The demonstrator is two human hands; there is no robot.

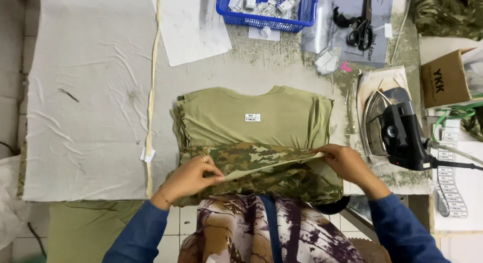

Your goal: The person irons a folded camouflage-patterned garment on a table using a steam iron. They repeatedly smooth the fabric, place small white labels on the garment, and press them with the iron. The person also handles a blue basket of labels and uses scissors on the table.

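Note:
An olive shirt (251, 117) with camouflage lower part (261, 160) lies folded on the worktable (261, 72), a small white label near its collar. My left hand (188, 180) pinches the camouflage fabric at the near left side. My right hand (347, 162) grips the folded fabric edge at the near right. Between the hands the edge is lifted into a fold, showing the olive inside. Both sleeves are blue.
A black iron (397, 129) rests on a pad right of the shirt. A blue basket (266, 6) of small packets, black scissors (359, 29) and paper sheets (193, 26) lie at the back. A cardboard box (443, 79) stands far right. White padded cloth (85, 102) covers the left.

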